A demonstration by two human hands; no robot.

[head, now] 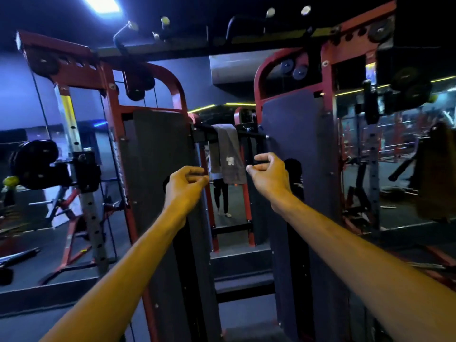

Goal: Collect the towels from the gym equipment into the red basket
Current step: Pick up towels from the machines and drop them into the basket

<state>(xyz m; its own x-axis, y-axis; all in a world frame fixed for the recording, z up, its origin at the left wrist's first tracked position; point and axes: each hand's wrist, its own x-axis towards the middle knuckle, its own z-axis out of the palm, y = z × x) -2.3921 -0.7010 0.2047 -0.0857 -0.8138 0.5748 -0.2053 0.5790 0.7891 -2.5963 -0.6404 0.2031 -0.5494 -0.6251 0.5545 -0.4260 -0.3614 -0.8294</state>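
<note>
We reach: left hand [186, 183] and right hand [267, 172] loosely curled, empty, flanking towel [228, 154] draped on bar [249, 134] beyond. Risk: towel snags on bar when pulled, or slips to floor.

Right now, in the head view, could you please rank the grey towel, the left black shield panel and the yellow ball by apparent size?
1. left black shield panel
2. grey towel
3. yellow ball
</note>
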